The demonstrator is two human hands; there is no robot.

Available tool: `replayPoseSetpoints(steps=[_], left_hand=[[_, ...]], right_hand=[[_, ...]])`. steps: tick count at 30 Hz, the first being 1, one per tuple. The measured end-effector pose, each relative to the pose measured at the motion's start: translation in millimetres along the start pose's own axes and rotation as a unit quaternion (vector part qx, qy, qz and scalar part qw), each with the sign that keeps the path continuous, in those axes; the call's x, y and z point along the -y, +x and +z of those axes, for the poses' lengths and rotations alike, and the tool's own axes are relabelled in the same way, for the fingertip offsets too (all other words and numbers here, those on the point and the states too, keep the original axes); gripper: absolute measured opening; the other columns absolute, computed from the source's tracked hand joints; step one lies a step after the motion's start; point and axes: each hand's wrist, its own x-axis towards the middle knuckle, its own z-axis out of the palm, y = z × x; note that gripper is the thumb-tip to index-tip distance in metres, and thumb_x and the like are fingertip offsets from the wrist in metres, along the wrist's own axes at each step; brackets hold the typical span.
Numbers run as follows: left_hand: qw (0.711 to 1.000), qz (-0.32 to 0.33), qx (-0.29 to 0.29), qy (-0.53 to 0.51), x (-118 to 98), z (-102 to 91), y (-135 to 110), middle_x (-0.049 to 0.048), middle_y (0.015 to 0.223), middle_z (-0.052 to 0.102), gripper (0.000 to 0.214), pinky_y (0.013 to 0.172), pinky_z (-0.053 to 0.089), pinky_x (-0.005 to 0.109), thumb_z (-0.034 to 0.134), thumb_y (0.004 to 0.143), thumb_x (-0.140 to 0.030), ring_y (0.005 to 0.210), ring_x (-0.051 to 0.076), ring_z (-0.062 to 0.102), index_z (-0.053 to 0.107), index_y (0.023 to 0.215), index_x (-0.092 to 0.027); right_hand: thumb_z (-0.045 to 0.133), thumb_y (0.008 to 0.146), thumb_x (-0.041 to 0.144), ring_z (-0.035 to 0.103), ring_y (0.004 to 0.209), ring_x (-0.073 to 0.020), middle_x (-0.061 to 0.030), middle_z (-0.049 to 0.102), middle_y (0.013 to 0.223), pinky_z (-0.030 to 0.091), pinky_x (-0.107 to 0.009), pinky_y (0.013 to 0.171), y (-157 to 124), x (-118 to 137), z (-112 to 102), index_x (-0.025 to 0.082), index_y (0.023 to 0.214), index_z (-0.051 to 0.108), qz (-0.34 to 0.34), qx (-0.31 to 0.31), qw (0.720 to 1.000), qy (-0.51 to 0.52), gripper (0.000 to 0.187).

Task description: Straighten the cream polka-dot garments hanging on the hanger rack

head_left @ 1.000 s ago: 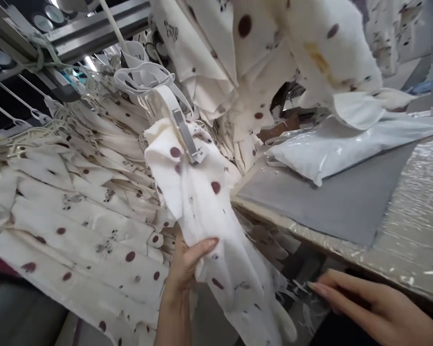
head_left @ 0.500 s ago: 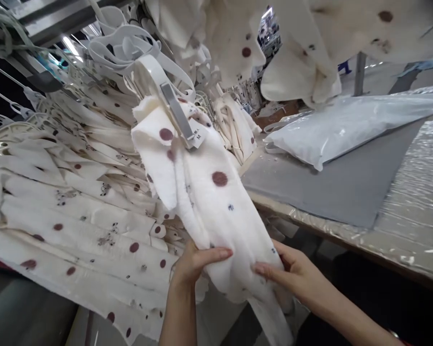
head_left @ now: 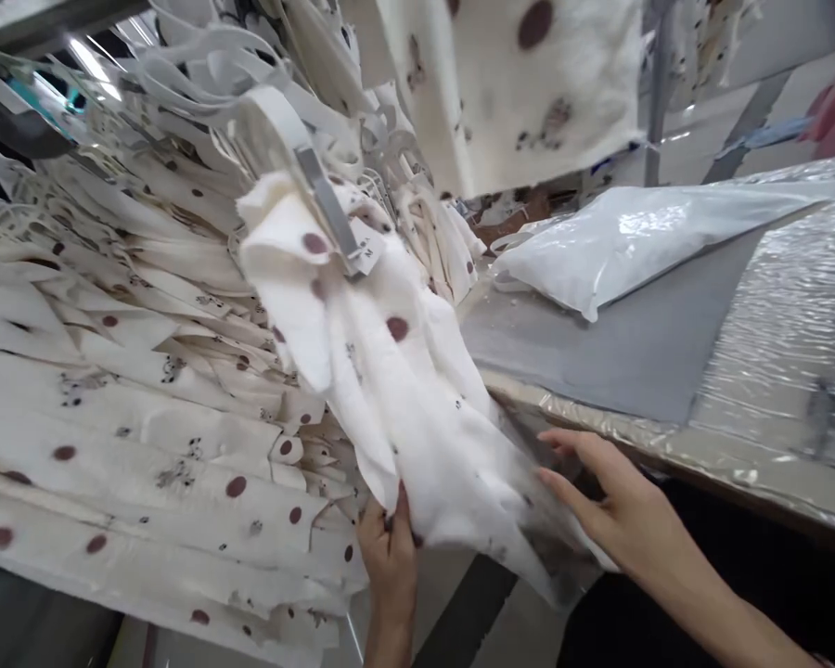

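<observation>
White fleecy cloth with maroon dots, a garment [head_left: 390, 371], hangs from a white plastic hanger [head_left: 278, 139] whose metal clip [head_left: 327, 209] pinches its top edge, a small size tag [head_left: 367, 252] just beside the clip. Below the clip, the left hand [head_left: 388, 557] grips the garment's lower folds, fingers [head_left: 398, 508] curled shut around a bunch of the cloth. To the right of that, the right hand [head_left: 612, 501] rests with spread, open fingers [head_left: 563, 482] against the garment's trailing hem, holding nothing firmly; whether any cloth is pinched there I cannot tell. Left of the garment, a dense row of matching dotted garments [head_left: 146, 390] hangs on more hangers. Right of the garment lies a grey surface [head_left: 640, 353] edged with crinkled clear plastic film [head_left: 793, 343], and a white plastic bag [head_left: 633, 237] lies on it. Above the garment, more dotted cloth [head_left: 515, 83] hangs down.
</observation>
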Motion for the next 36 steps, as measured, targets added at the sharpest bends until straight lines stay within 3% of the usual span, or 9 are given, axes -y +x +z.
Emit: replayPoseSetpoints(steps=[4, 7, 10, 14, 18, 24, 30, 33, 36], left_hand=[[0.996, 0.018, -0.076, 0.052, 15, -17.1, -13, 0.0097, 0.094, 0.078, 0.051, 0.074, 0.057, 0.028, 0.078, 0.076, -0.060, 0.091, 0.026, 0.071, 0.076, 0.100, -0.014], [0.992, -0.017, -0.069, 0.101, 19, -35.7, -10, 0.0108, 0.082, 0.078, 0.053, 0.067, 0.062, 0.034, 0.092, 0.057, -0.051, 0.080, 0.031, 0.073, 0.078, 0.090, -0.012], [0.990, -0.059, -0.018, 0.129, 14, -53.5, 10, 0.0153, 0.082, 0.079, 0.045, 0.085, 0.064, 0.047, 0.096, 0.049, -0.039, 0.090, 0.038, 0.075, 0.078, 0.080, -0.011], [0.989, -0.070, -0.065, 0.109, -2, -81.9, 35, 0.0138, 0.110, 0.078, 0.050, 0.115, 0.046, 0.051, 0.092, 0.058, -0.039, 0.123, 0.037, 0.066, 0.079, 0.097, -0.012], [0.988, -0.132, -0.040, 0.063, -8, -100.0, 38, 0.0162, 0.104, 0.079, 0.055, 0.109, 0.050, 0.055, 0.093, 0.053, -0.044, 0.117, 0.041, 0.069, 0.079, 0.095, -0.011], [0.983, -0.178, -0.027, 0.039, -5, -95.0, 34, 0.0192, 0.100, 0.079, 0.053, 0.090, 0.062, 0.044, 0.092, 0.058, -0.047, 0.103, 0.037, 0.074, 0.078, 0.092, -0.009], [0.976, -0.201, -0.025, 0.077, -4, -86.2, 34, 0.0197, 0.090, 0.078, 0.056, 0.104, 0.054, 0.050, 0.101, 0.043, -0.030, 0.111, 0.043, 0.070, 0.077, 0.087, -0.005], [0.975, -0.206, -0.078, 0.035, 0, -77.1, 35, 0.0167, 0.106, 0.078, 0.049, 0.112, 0.049, 0.048, 0.090, 0.069, -0.033, 0.128, 0.036, 0.063, 0.073, 0.109, -0.011], [0.970, -0.230, -0.066, -0.043, 7, -60.4, 28, 0.0132, 0.114, 0.077, 0.039, 0.104, 0.056, 0.044, 0.061, 0.093, -0.034, 0.119, 0.028, 0.070, 0.066, 0.127, -0.017]], right_hand=[[0.058, 0.098, 0.048, 0.061, 0.079, -0.0184, -0.0024, 0.067, 0.099, 0.044, -0.021, 0.046, -31, -6, -7, 0.027, 0.106, 0.064, 0.018, -0.010, 1.000, 0.003, 0.023], [0.059, 0.098, 0.049, 0.066, 0.077, -0.0168, 0.0004, 0.070, 0.093, 0.049, -0.018, 0.050, -48, -10, -11, 0.028, 0.097, 0.068, 0.033, 0.005, 0.999, 0.006, 0.023], [0.061, 0.093, 0.052, 0.070, 0.074, -0.0190, 0.0014, 0.074, 0.087, 0.052, -0.020, 0.052, -51, -20, -17, 0.028, 0.090, 0.074, 0.048, 0.008, 0.999, -0.001, 0.027], [0.063, 0.084, 0.058, 0.073, 0.070, -0.0226, 0.0020, 0.076, 0.084, 0.054, -0.023, 0.052, -48, -29, -25, 0.029, 0.085, 0.077, 0.072, 0.000, 0.997, -0.015, 0.032], [0.063, 0.085, 0.059, 0.073, 0.071, -0.0215, 0.0031, 0.075, 0.083, 0.054, -0.022, 0.053, -49, -28, -26, 0.030, 0.085, 0.077, 0.082, 0.040, 0.996, 0.004, 0.032], [0.057, 0.089, 0.063, 0.070, 0.073, -0.0214, 0.0027, 0.074, 0.084, 0.053, -0.026, 0.060, -53, -27, -29, 0.031, 0.087, 0.075, 0.104, 0.106, 0.989, 0.022, 0.037], [0.052, 0.091, 0.063, 0.066, 0.078, -0.0219, 0.0023, 0.071, 0.085, 0.049, -0.030, 0.069, -50, -27, -35, 0.030, 0.091, 0.073, 0.130, 0.151, 0.980, 0.029, 0.039], [0.049, 0.091, 0.066, 0.065, 0.080, -0.0235, -0.0002, 0.070, 0.087, 0.047, -0.031, 0.068, -50, -27, -41, 0.028, 0.090, 0.070, 0.142, 0.166, 0.975, 0.029, 0.044], [0.046, 0.093, 0.067, 0.064, 0.082, -0.0246, -0.0021, 0.070, 0.090, 0.046, -0.032, 0.069, -50, -26, -45, 0.027, 0.093, 0.069, 0.147, 0.178, 0.972, 0.038, 0.046]])
